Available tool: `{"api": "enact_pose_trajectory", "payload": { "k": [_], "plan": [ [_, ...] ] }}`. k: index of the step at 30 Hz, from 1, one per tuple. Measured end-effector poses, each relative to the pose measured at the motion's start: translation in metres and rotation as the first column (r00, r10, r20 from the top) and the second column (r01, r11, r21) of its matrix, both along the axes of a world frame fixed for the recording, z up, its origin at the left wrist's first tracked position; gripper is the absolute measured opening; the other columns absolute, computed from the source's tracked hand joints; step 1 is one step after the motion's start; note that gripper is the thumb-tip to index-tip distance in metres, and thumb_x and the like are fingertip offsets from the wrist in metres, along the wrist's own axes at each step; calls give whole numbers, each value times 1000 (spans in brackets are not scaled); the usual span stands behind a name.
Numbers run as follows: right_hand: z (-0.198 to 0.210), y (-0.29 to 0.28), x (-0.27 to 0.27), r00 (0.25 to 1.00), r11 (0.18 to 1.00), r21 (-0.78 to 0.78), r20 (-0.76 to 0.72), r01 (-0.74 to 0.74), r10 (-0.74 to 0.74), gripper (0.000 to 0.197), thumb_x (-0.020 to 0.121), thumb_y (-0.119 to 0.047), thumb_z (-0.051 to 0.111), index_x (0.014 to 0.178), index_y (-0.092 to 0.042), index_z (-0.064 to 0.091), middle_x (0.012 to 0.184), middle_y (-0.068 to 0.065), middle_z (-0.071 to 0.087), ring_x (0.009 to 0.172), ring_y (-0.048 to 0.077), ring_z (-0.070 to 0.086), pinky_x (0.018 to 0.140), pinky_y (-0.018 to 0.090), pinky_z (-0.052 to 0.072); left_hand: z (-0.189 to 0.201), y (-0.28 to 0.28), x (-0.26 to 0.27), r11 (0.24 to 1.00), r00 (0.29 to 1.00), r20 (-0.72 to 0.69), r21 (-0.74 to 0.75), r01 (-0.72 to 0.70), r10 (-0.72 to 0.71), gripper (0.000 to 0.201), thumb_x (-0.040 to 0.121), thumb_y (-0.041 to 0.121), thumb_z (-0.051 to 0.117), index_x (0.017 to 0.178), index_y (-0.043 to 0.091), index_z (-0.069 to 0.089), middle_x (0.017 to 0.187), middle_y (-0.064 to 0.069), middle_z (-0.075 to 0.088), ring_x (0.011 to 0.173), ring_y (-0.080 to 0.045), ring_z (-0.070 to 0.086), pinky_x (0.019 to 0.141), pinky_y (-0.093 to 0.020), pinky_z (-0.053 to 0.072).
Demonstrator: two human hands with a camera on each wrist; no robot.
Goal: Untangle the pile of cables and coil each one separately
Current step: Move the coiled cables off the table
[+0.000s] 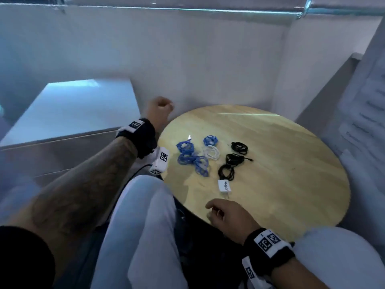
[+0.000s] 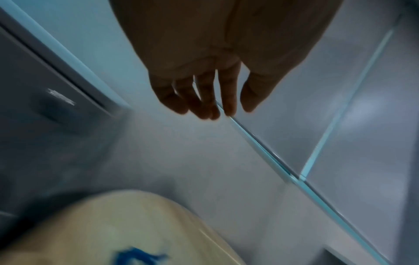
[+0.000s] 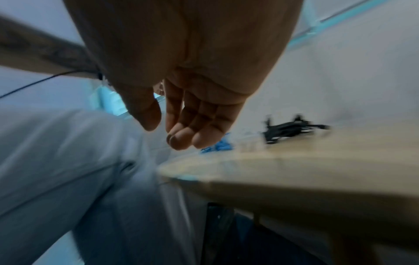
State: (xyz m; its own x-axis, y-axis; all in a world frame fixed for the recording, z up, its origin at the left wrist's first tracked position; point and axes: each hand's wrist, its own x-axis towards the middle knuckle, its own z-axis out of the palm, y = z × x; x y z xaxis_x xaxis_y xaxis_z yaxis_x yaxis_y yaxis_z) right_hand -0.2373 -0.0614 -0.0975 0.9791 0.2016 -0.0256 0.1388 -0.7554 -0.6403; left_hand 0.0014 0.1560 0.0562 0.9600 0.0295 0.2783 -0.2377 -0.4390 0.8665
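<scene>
With both hands empty, the left hand raised loosely curled off the round table's far-left edge and the right hand relaxed at its near rim, the coiled cables between them look done, so withdraw without brushing them.

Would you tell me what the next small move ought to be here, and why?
Probably reach the right hand forward to the black cables: both hands look empty, the left hand is raised off the table, and that bundle looks the loosest.
</scene>
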Motion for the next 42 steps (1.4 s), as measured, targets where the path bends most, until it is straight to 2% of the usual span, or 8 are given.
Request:
{"api": "enact_pose_trajectory", "payload": {
  "k": [12, 17, 24, 28, 30, 32, 36, 42],
  "plan": [
    [-79, 64, -10, 955, 923, -332, -279, -195, 102, 32, 91, -38, 58, 121, -27, 64, 115, -5, 69, 112, 13, 63, 93, 23, 46, -45, 301, -57, 540, 543, -52, -56, -840, 838, 59, 83, 19, 54, 140, 7, 42, 145, -16, 40, 134, -36, 35, 108, -38, 28],
    [-99, 56, -1, 928, 889, -407, -368, -208, 49, 37, 89, -40, 59, 120, -22, 66, 97, -11, 52, 120, 19, 59, 100, 26, 42, -64, 339, -60, 515, 544, -223, -177, -839, 809, 56, 86, 29, 62, 135, 7, 47, 139, -18, 46, 124, -35, 49, 104, -34, 36],
    [-133, 32, 24, 927, 817, -520, -371, -250, 47, 107, 53, -70, 20, 142, -22, 56, 162, 7, 32, 152, 27, 23, 124, 37, 9, -82, 365, -66, 634, 662, -288, -196, -748, 692, 43, 81, 58, 66, 92, 16, 65, 99, -6, 67, 92, -25, 61, 76, -32, 49],
    [-143, 20, 10, 911, 792, -477, -342, -381, 232, 64, 88, -66, 25, 145, -37, 33, 151, -13, 45, 148, 0, 24, 110, 2, -8, -82, 363, -68, 654, 664, -291, -147, -742, 688, 43, 94, 45, 54, 102, 5, 68, 106, -19, 64, 96, -32, 56, 77, -29, 38],
    [-135, 23, 5, 882, 868, -379, -454, -320, 127, 94, 47, -106, 18, 133, -69, 24, 97, -38, 49, 126, -26, 21, 91, -13, 7, -82, 362, -68, 651, 662, -312, -156, -743, 681, 41, 96, 39, 51, 107, 3, 66, 116, -21, 63, 106, -35, 56, 81, -30, 39],
    [-135, 32, 7, 903, 961, -235, -428, -149, 35, 101, 7, -111, 19, 94, -67, 45, 95, -35, 42, 104, -8, 50, 88, 1, 30, -81, 364, -67, 663, 663, -356, -144, -735, 659, 41, 96, 40, 51, 114, 6, 65, 122, -16, 63, 109, -31, 56, 88, -28, 38],
    [-119, 40, 11, 922, 850, -472, -384, -234, 40, 59, 98, -48, 49, 149, -21, 46, 165, 5, 24, 153, 25, 20, 123, 30, 11, -81, 365, -65, 679, 668, -389, -134, -722, 634, 49, 97, 45, 47, 124, 6, 59, 127, -15, 59, 122, -32, 51, 98, -31, 36],
    [-114, 44, 11, 927, 868, -428, -363, -250, 88, 61, 94, -48, 46, 148, -19, 46, 163, 5, 28, 151, 20, 24, 117, 23, 16, -84, 359, -67, 645, 633, -361, -103, -757, 685, 45, 97, 47, 48, 115, 9, 62, 118, -14, 59, 114, -30, 54, 88, -29, 37]
  ]
}}
